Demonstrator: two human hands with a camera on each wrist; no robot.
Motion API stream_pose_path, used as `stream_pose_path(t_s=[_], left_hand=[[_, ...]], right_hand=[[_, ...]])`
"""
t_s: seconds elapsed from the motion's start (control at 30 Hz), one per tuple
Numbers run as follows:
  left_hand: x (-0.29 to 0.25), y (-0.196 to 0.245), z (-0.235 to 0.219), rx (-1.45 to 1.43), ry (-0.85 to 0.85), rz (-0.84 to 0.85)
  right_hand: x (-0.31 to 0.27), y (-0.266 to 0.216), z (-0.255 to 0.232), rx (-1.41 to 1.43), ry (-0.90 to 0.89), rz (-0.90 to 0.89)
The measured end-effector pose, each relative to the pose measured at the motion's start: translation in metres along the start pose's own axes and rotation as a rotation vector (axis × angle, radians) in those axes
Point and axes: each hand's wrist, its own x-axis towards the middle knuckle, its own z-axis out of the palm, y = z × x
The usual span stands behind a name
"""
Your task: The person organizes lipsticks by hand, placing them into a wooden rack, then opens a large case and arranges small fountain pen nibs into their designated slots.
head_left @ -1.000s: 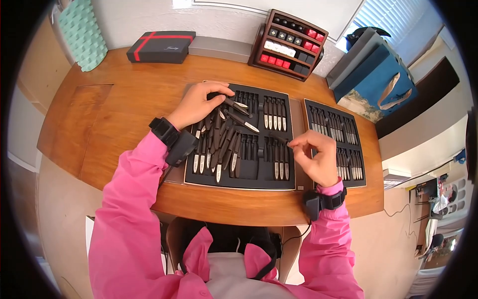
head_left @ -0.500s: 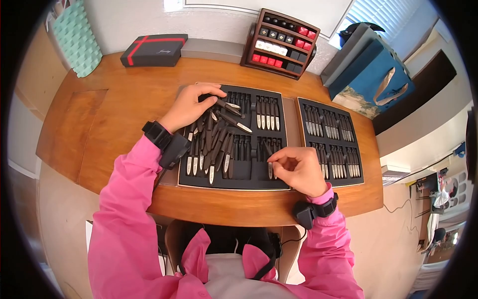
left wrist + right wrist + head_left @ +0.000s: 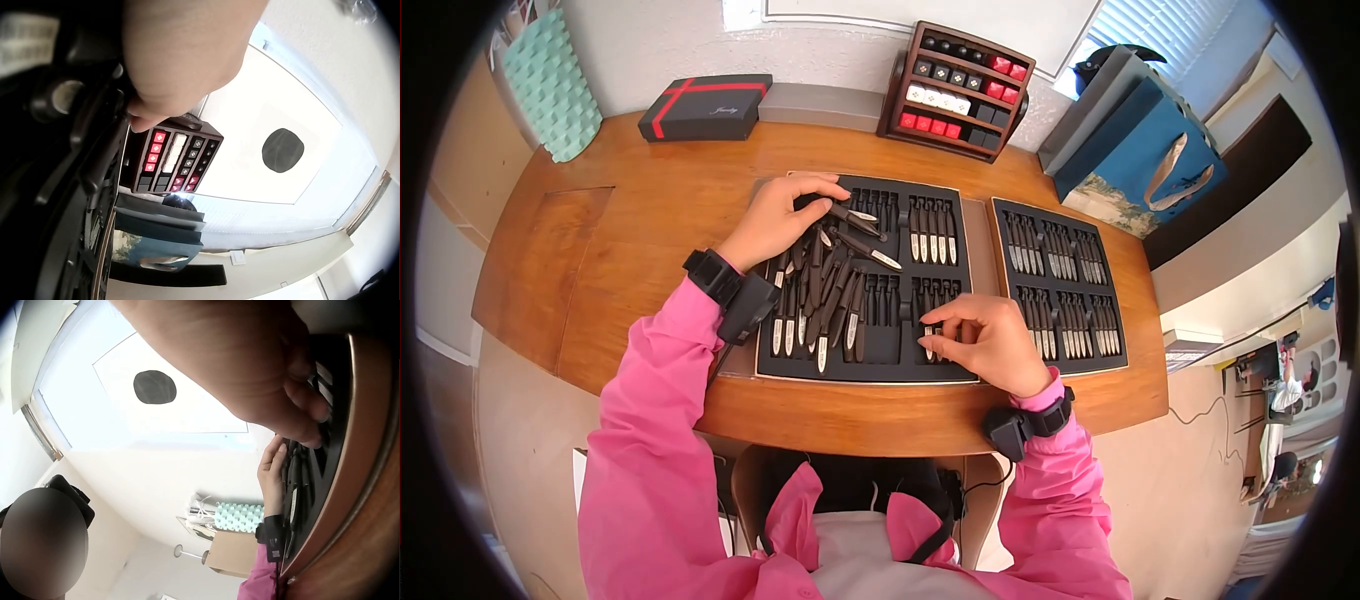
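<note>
Slim dark sticks with silver ends lie in a loose pile (image 3: 830,290) over the left side of a black compartment tray (image 3: 880,372). My left hand (image 3: 775,222) pinches a dark stick (image 3: 850,213) between thumb and fingers at the pile's upper edge. Over the tray's lower right compartment, my right hand (image 3: 990,340) pinches a silver-ended stick (image 3: 928,343), its fingertips low against the tray. A row of sticks (image 3: 933,230) lies side by side in the upper right compartment. In the right wrist view, the fingers (image 3: 306,425) partly hide the held stick.
A second black tray (image 3: 1090,366) with rows of sticks lies to the right. Behind stand a grey box with red ribbon (image 3: 705,108), a wooden rack of coloured cubes (image 3: 955,92), a blue bag (image 3: 1145,150) and a mint-green bag (image 3: 552,85).
My right hand has moved left and toward the front, bringing a stick down to the lower right compartment. My left hand has stayed at the pile's upper edge; the head view has shifted slightly.
</note>
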Motion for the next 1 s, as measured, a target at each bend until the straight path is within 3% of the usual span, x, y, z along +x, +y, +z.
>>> stream_pose_path(t_s=[0.17, 0.23, 0.27, 0.63, 1.0], left_hand=[[0.000, 0.001, -0.001, 0.008, 0.001, 0.008], [-0.001, 0.002, -0.001, -0.012, -0.001, -0.004], [-0.001, 0.002, 0.000, -0.011, 0.001, -0.007], [-0.001, 0.000, 0.002, -0.034, 0.028, -0.001], [0.001, 0.001, -0.001, -0.019, -0.006, 0.007]], right_hand=[[0.002, -0.003, -0.008, -0.182, 0.073, -0.086], [0.006, 0.005, -0.011, -0.216, 0.215, -0.330], [0.006, 0.006, -0.013, -0.182, 0.194, -0.257], [0.008, 0.010, -0.015, -0.307, 0.034, -0.291], [0.008, 0.005, -0.018, -0.520, -0.010, -0.451]])
